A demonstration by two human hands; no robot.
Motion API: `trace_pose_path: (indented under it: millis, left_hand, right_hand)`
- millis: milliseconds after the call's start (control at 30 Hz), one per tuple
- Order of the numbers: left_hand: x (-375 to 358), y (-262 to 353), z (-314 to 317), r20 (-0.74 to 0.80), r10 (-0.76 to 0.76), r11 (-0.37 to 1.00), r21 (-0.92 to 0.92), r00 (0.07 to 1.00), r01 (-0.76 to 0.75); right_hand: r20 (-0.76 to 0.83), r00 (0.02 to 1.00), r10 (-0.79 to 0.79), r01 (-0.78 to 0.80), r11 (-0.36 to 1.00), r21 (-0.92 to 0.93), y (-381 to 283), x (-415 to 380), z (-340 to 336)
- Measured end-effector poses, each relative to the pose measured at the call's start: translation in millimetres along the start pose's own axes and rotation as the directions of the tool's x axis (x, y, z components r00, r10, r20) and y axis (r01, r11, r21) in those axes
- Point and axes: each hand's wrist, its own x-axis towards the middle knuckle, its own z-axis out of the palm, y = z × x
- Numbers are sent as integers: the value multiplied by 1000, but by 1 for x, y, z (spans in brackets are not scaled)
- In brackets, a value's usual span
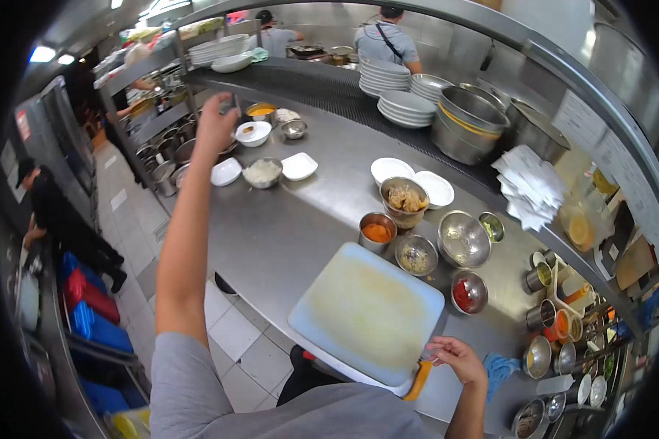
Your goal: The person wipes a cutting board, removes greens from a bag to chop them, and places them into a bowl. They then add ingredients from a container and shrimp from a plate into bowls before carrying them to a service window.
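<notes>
My left hand point(217, 123) is stretched out over the far left end of the counter, its fingers curled by a dark metallic shape I cannot make out. Beside it stand a white bowl point(253, 134) with a small item inside and a metal container of orange-yellow food point(261, 110). My right hand point(455, 358) is at the near right corner of the cutting board point(366, 314), fingers loosely bent and apart. Just left of those fingers lies a knife with a yellow handle point(418, 381), partly on the board.
Behind the board are metal bowls holding orange sauce point(377, 233), brown food point(406, 199) and red food point(468, 291). A blue cloth point(499, 372) lies at right. Stacked plates point(405, 108) and metal pots point(470, 121) line the raised shelf. Other people point(58, 212) stand nearby.
</notes>
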Motion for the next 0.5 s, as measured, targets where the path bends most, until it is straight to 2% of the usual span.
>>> trace_pose_path:
  millis: [67,200,233,267,300,333,400,433,500]
  left_hand:
    - [72,-46,21,-50,135,983,129,990,-128]
    - [181,-125,74,-31,220,914,355,975,-195]
    - [193,-121,80,24,67,940,334,997,-71]
    - [206,-122,84,87,1,912,408,996,-36]
    - [250,-203,112,345,174,435,813,922,-386]
    - [291,-276,138,567,329,-273,822,755,-499]
    - [337,-332,167,560,15,-207,812,828,-546]
    - [343,-349,183,432,218,41,892,875,-451]
    - [334,-315,169,246,200,507,802,948,-315]
  right_hand:
    - [-101,995,2,-3,1000,-10,-6,25,17]
    - [-282,959,20,-3,998,62,-29,48,55]
    - [-303,952,41,-28,999,46,-35,51,64]
    - [-340,938,60,-51,998,37,-37,50,71]
    - [-346,936,56,-58,998,4,-30,51,74]
    - [-359,932,53,-67,997,-28,-20,53,75]
    - [-379,923,71,-97,994,-50,-13,55,87]
    - [-381,920,96,-113,993,-23,-9,58,94]
    - [-373,922,109,-118,993,-1,-2,64,102]
